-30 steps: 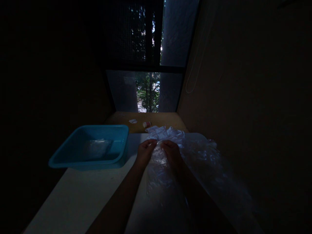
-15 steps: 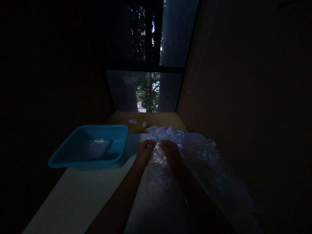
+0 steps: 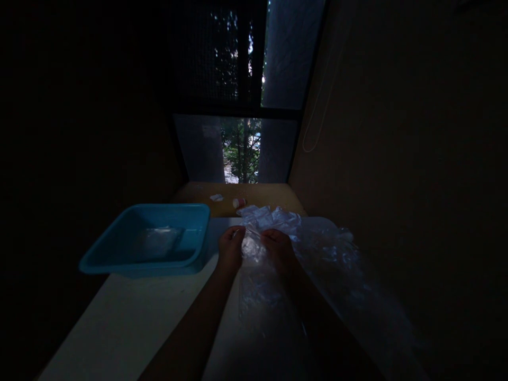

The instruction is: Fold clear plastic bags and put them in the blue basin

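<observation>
A crinkled clear plastic bag is stretched between my two hands over the white table. My left hand pinches its left side, thumb against fingers. On the other side my right hand grips it with closed fingers. More clear plastic lies below the hands, between my forearms. Behind and to the right spreads a heap of crumpled plastic bags. The dim light hides where one bag stops and another starts.
A blue plastic basin stands on the white table at the left, with a clear plastic packet inside. On the ledge by the window lie a small reddish-and-white cylinder and a white scrap. A looped cord hangs at right.
My left hand has moved slightly left, away from the right hand, and the plastic between them is spread wider. The right hand has barely moved.
</observation>
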`<action>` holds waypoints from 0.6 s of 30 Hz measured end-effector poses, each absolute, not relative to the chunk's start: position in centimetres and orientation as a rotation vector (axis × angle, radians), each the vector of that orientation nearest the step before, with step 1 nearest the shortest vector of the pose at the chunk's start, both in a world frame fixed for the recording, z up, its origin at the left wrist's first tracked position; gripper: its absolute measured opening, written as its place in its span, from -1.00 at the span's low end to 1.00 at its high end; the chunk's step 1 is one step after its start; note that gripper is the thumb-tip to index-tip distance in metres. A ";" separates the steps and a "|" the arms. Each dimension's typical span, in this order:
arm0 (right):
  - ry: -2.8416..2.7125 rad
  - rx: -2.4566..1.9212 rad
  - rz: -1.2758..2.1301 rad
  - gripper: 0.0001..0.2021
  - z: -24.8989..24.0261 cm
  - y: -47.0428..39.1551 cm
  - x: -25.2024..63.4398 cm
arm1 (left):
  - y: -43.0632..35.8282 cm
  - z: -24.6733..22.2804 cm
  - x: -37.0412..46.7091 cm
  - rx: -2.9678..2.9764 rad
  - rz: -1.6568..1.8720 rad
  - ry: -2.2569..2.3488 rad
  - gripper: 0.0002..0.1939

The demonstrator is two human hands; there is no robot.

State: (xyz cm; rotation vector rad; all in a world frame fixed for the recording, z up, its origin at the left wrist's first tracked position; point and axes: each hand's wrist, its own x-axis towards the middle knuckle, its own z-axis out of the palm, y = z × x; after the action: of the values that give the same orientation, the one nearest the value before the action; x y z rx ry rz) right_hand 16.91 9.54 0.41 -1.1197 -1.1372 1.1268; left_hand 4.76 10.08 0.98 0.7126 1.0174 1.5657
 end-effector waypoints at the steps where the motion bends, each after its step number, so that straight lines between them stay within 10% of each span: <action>1: -1.135 -1.119 1.127 -0.88 0.4 9.5 16.9 | 10.1 1.0 4.7 0.706 1.569 1.016 -0.76; 18: -1.158 -1.091 1.083 -0.82 -0.2 10.1 16.8 | 10.1 1.1 4.6 0.738 1.643 1.120 -0.73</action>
State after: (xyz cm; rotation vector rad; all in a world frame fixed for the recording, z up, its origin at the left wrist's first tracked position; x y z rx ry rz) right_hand 16.83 10.11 -0.19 -1.0909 -1.1581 1.0830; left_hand 4.61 10.14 1.12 0.7375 1.1199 1.6435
